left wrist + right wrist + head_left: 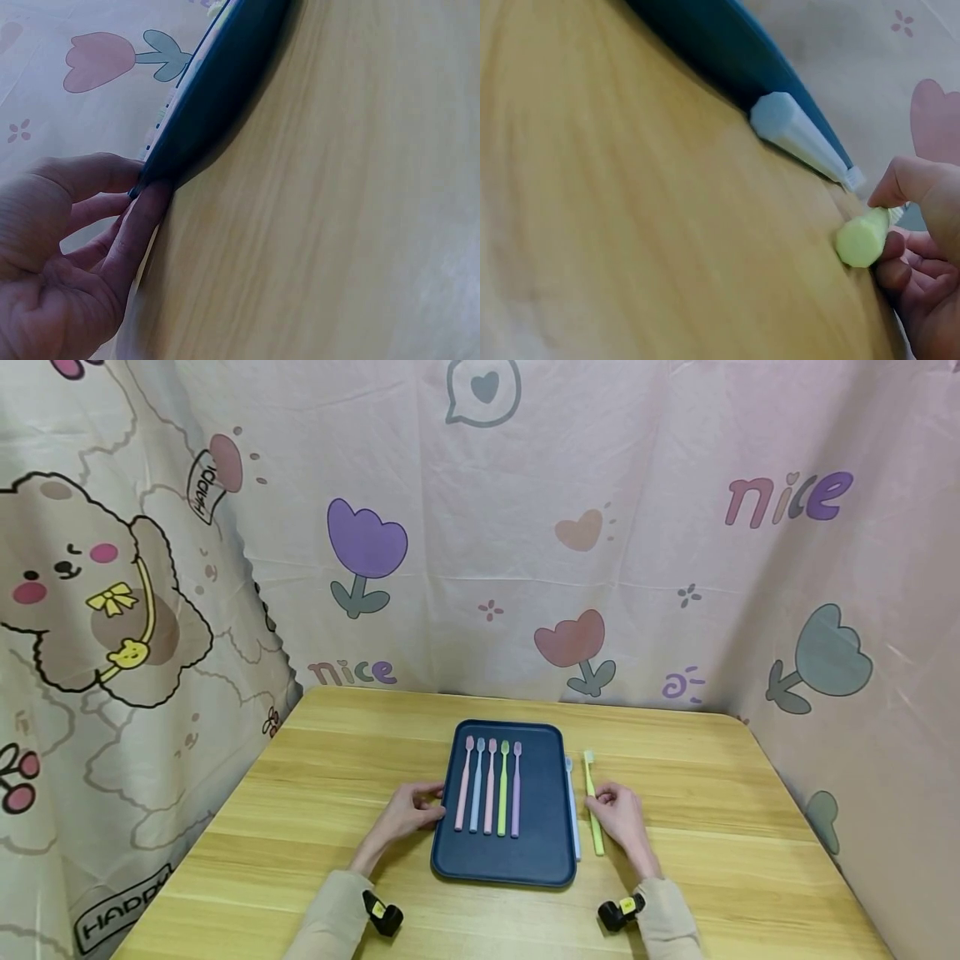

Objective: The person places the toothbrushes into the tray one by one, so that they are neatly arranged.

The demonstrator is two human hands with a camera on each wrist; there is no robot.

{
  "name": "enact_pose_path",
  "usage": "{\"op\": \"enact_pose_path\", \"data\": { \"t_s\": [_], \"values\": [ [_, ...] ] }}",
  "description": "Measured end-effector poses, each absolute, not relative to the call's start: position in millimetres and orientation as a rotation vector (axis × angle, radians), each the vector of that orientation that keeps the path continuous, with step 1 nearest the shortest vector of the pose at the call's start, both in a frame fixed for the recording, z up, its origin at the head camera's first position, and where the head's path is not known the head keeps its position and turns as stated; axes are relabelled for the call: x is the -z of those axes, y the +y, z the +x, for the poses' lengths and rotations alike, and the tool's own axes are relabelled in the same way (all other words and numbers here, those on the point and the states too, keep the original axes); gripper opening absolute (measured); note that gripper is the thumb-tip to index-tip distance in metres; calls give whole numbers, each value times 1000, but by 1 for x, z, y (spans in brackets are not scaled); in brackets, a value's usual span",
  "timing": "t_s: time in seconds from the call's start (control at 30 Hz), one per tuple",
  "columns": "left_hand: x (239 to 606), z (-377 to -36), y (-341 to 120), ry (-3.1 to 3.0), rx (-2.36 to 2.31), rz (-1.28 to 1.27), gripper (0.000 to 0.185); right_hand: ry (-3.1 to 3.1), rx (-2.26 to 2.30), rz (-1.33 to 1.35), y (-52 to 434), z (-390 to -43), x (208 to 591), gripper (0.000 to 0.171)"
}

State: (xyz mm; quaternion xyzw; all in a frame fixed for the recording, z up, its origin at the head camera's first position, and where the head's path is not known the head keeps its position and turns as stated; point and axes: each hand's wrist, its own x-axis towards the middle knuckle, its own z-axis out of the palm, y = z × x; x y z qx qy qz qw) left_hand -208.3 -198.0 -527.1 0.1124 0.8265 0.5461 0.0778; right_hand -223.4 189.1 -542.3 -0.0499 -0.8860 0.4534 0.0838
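A dark blue tray point(543, 793) lies on the table with several toothbrushes side by side in it: two pink, one blue, one green and a purple toothbrush point(516, 789) on the right. My left hand point(408, 810) grips the tray's left rim between thumb and fingers, seen close in the left wrist view point(82, 240). Beyond the tray's right edge a light blue toothbrush point(573, 818) lies on the table along the rim. My right hand point(618, 814) pinches a yellow-green toothbrush point(597, 839) just right of it; its handle end point(861, 241) faces the right wrist camera.
The wooden table point(720, 827) stretches out on both sides of the tray. A printed curtain point(465, 552) hangs behind the table and at its sides. A small black camera point(386, 917) sits on each wrist.
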Motion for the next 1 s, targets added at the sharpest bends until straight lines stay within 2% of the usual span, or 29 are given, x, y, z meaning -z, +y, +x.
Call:
{"op": "enact_pose_path", "data": {
  "t_s": [0.73,1.0],
  "values": [
    [526,-210,-197,2468,-1643,368,52,-2530,-1841,-75,193,-218,527,28],
    [528,-209,-198,2480,-1625,390,52,-2467,-2030,-6,191,-215,515,41]
  ]
}}
